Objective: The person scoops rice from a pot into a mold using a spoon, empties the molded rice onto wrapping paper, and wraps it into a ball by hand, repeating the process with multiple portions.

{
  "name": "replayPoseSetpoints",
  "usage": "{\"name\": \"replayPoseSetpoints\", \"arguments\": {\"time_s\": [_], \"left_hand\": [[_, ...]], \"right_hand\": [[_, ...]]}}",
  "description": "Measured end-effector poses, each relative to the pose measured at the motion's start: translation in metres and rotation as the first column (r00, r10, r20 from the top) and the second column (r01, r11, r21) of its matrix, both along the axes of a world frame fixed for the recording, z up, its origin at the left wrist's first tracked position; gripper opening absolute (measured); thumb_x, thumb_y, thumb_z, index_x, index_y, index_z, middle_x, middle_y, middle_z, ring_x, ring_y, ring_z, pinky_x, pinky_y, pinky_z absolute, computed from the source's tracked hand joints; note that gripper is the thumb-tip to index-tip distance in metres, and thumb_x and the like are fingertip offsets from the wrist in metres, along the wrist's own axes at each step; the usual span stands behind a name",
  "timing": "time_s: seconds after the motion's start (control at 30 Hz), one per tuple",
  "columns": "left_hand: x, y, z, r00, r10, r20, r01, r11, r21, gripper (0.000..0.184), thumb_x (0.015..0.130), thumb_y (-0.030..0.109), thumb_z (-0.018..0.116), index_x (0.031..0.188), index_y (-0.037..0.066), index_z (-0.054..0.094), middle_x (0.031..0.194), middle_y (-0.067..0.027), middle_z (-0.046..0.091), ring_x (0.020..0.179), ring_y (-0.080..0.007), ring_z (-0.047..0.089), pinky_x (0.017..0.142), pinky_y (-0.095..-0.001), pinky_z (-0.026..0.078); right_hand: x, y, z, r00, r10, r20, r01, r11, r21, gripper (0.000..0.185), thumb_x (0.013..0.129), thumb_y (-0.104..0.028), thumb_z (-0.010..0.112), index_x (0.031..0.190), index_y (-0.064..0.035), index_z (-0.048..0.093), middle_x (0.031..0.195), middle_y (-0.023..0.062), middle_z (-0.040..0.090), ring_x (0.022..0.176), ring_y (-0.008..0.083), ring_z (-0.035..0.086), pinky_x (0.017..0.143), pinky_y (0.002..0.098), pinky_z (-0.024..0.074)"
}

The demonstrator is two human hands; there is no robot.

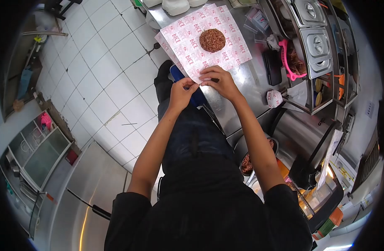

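Note:
A white sheet of food wrapping paper [185, 39] with red print lies on the steel counter. On it sits a round, flat-domed mound of reddish-brown cooked rice [212, 40]. My left hand [182, 93] is closed in a pinch at the sheet's near corner. Right beside it, my right hand [221, 83] also pinches that corner, with its fingers bent and the fingertips close to those of the left. The rice is beyond both hands, and neither touches it. Part of another printed sheet shows under the left edge of the paper.
Right of the paper are a dark flat case [272, 65], a pink basket [287, 60] and a crumpled printed paper ball [274, 99]. Lidded steel pans [318, 44] stand in a rack. White packs [176, 6] lie at the far edge. A pot of rice [247, 164] is by my right arm.

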State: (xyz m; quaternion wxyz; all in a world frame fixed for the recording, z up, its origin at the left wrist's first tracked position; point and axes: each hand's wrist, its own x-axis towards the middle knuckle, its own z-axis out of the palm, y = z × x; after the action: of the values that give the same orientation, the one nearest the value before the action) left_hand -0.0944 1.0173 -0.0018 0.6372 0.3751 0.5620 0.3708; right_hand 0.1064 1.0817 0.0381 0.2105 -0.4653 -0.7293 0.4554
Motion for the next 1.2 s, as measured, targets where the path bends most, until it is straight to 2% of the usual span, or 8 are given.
{"name": "replayPoseSetpoints", "arguments": {"time_s": [0.27, 0.47, 0.57, 0.67, 0.87, 1.07, 1.2], "left_hand": [[0.005, -0.002, -0.001, 0.999, 0.022, -0.04, -0.022, 1.0, -0.012, 0.019, 0.097, 0.011, 0.076, 0.11, -0.002, 0.075, 0.097, -0.0043, 0.077, 0.09, -0.0085, 0.069, 0.081, -0.0249, 0.053], [0.006, -0.002, -0.004, 0.999, 0.039, -0.004, -0.039, 0.999, 0.006, 0.019, 0.096, 0.01, 0.077, 0.11, -0.003, 0.074, 0.098, -0.0053, 0.077, 0.09, -0.0088, 0.069, 0.083, -0.0249, 0.053], [0.005, -0.002, -0.003, 0.999, 0.022, -0.043, -0.022, 1.0, -0.002, 0.019, 0.095, 0.01, 0.077, 0.109, -0.003, 0.074, 0.098, -0.0054, 0.077, 0.09, -0.0089, 0.069, 0.082, -0.025, 0.053], [0.005, -0.002, -0.003, 0.998, 0.023, -0.058, -0.024, 1.0, -0.012, 0.018, 0.095, 0.01, 0.077, 0.108, -0.003, 0.074, 0.097, -0.0054, 0.077, 0.089, -0.009, 0.069, 0.081, -0.0247, 0.053], [0.006, -0.002, 0.0, 0.999, 0.043, -0.032, -0.043, 0.999, 0.011, 0.018, 0.094, 0.01, 0.078, 0.107, -0.003, 0.075, 0.096, -0.0055, 0.077, 0.089, -0.0091, 0.069, 0.08, -0.0249, 0.053], [0.004, 0.001, 0.008, 0.999, 0.016, -0.029, -0.016, 1.0, 0.0, 0.021, 0.093, 0.013, 0.08, 0.107, -0.002, 0.075, 0.096, -0.0059, 0.077, 0.089, -0.0094, 0.069, 0.08, -0.0259, 0.053], [0.005, 0.002, 0.018, 0.999, 0.033, -0.008, -0.032, 0.999, 0.035, 0.022, 0.092, 0.015, 0.082, 0.103, -0.003, 0.076, 0.09, -0.0047, 0.077, 0.084, -0.0093, 0.07, 0.081, -0.0266, 0.055]], "right_hand": [[0.003, 0.007, -0.002, 0.998, 0.039, -0.052, -0.041, 0.998, -0.049, 0.022, 0.08, -0.012, 0.085, 0.101, -0.0064, 0.081, 0.113, 0.0069, 0.075, 0.111, 0.0239, 0.068, 0.094, 0.0364, 0.0559], [0.004, 0.008, -0.003, 0.997, 0.055, -0.048, -0.057, 0.998, -0.031, 0.02, 0.082, -0.01, 0.084, 0.101, -0.006, 0.081, 0.113, 0.0079, 0.074, 0.11, 0.0238, 0.068, 0.092, 0.0361, 0.0568], [0.004, 0.008, 0.0, 0.998, 0.049, -0.036, -0.051, 0.996, -0.07, 0.019, 0.083, -0.008, 0.083, 0.102, -0.0057, 0.082, 0.114, 0.0079, 0.074, 0.111, 0.023, 0.069, 0.096, 0.0349, 0.0557], [0.004, 0.007, -0.001, 0.996, 0.009, -0.092, -0.02, 0.993, -0.118, 0.018, 0.083, -0.008, 0.083, 0.101, -0.0051, 0.081, 0.113, 0.0081, 0.074, 0.111, 0.0226, 0.069, 0.095, 0.0348, 0.056], [0.004, 0.009, -0.003, 0.998, 0.038, -0.044, -0.041, 0.995, -0.093, 0.014, 0.085, -0.007, 0.083, 0.098, -0.0031, 0.081, 0.113, 0.008, 0.074, 0.109, 0.0213, 0.069, 0.093, 0.0347, 0.0564], [0.003, 0.008, -0.004, 0.997, 0.028, -0.079, -0.033, 0.997, -0.067, 0.011, 0.087, -0.006, 0.081, 0.097, -0.0017, 0.079, 0.112, 0.0076, 0.073, 0.106, 0.0208, 0.069, 0.09, 0.0337, 0.0565], [0.002, 0.008, -0.002, 0.997, -0.033, -0.067, 0.022, 0.985, -0.17, 0.01, 0.089, -0.006, 0.079, 0.098, -0.0008, 0.078, 0.112, 0.0079, 0.073, 0.105, 0.0198, 0.069, 0.088, 0.0335, 0.0563]]}}
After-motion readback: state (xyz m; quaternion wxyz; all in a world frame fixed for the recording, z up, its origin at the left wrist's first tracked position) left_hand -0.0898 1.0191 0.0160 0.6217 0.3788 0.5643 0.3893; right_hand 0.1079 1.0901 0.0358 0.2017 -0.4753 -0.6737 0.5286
